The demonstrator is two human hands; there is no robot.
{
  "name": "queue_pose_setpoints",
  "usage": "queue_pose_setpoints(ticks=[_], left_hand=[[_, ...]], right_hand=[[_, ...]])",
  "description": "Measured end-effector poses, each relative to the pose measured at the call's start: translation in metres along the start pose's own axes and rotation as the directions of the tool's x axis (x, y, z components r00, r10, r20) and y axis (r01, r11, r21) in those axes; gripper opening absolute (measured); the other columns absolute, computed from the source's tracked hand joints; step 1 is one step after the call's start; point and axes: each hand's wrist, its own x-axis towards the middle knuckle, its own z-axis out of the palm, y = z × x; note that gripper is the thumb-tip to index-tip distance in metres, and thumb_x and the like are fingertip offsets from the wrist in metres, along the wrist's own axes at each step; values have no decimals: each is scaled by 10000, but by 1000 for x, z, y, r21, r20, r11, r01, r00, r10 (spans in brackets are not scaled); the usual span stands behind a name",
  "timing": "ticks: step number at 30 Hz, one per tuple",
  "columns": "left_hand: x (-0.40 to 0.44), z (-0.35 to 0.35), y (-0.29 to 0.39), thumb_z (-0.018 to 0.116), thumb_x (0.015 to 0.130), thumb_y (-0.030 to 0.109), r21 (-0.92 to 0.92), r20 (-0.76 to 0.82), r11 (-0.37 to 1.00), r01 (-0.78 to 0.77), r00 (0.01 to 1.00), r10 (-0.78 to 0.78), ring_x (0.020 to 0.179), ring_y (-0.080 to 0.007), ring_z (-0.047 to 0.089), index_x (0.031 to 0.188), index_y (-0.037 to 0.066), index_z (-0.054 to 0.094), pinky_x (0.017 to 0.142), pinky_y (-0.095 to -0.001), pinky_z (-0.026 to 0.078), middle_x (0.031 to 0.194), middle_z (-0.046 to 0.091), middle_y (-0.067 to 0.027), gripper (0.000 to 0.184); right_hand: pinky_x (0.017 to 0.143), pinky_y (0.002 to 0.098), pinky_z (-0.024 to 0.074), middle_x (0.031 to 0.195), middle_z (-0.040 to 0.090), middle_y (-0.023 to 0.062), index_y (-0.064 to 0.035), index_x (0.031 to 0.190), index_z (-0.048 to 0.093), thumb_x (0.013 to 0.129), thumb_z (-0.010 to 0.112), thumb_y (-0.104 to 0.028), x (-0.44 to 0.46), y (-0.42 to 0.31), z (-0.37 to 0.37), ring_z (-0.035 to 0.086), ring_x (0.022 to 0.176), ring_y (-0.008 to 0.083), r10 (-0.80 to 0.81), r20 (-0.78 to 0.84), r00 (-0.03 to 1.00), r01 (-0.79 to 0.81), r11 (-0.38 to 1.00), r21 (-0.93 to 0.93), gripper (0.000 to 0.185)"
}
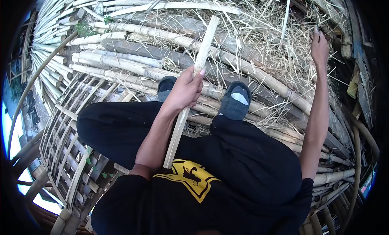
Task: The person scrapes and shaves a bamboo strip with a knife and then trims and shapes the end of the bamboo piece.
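My left hand (pixel 187 88) is wrapped round the middle of a pale, flat wooden strip (pixel 206 40). The strip slants from above the hand down to the printed front of the black shirt. Far out at the right, my right hand (pixel 319 46) has its fingers drawn together at the edge of the straw. Something thin and dark seems to stick up beyond its fingertips, too small to make out.
Bamboo poles (pixel 263 77) lie across the ground under loose straw shavings (pixel 259 28). A woven bamboo lattice (pixel 73 154) stands at the left. Two dark shoes (pixel 236 102) rest among the poles. A curved rod (pixel 40 69) arches at the far left.
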Motion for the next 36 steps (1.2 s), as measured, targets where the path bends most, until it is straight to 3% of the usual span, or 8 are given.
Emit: queue_pose_setpoints(ticks=[2,5,7,10,17,22,34,36], left_hand=[[12,10,10,415,1043,306,-114,96,993,-18,995,29,355,-24,238,954,121,418,306,-198,207,564,284,69,205],[18,21,9,412,1042,317,-181,193,983,-27,979,62,358,-26,247,952,111,419,306,-198,217,567,283,63,225],[18,22,10,413,1040,324,-180,168,983,-38,983,69,356,-28,247,959,109,425,305,-199,221,568,288,62,230],[20,19,8,417,1039,321,-196,194,980,-43,978,81,354,-30,247,965,109,429,305,-199,222,568,290,61,225],[19,22,8,436,1033,323,-179,174,983,-42,982,74,352,-24,237,990,119,425,297,-200,208,553,263,70,209],[14,22,13,438,1033,319,-176,206,984,-39,976,76,358,-28,255,981,117,398,302,-205,208,576,307,64,213],[24,20,11,434,1037,290,-139,106,990,3,994,12,381,-17,219,970,120,416,322,-196,187,581,277,75,184],[11,21,13,432,1038,283,-170,143,985,15,990,9,365,-21,217,959,122,413,309,-200,180,580,282,71,181]], right_hand=[[643,408,429,716,598,152,-8,929,567,999,382,-488,-14,-12,-22,552,655,297,-144,-47,988,149,978,144,519],[546,261,323,673,435,-15,-33,849,532,1018,424,-392,-54,-39,3,386,587,88,-153,202,967,53,901,430,411],[558,276,331,645,421,-2,-32,803,501,1020,412,-443,-83,-73,16,385,595,101,-237,357,903,48,884,465,474],[608,456,401,645,537,210,11,853,540,1008,429,-391,-120,-127,17,522,606,384,-469,412,781,278,852,443,444],[612,473,424,606,531,204,-10,788,548,1003,427,-394,-135,-158,11,538,599,394,-606,470,641,445,793,416,457],[540,450,432,519,496,143,-49,739,527,993,416,-450,-126,-146,27,529,524,346,-704,318,635,592,708,385,487],[534,480,440,605,563,166,-85,911,542,989,404,-458,-89,-119,77,581,587,383,-731,186,657,696,682,223,406],[550,486,467,629,601,163,-77,1012,601,1001,365,-462,-80,-111,78,609,606,375,-588,285,757,587,804,96,451]])
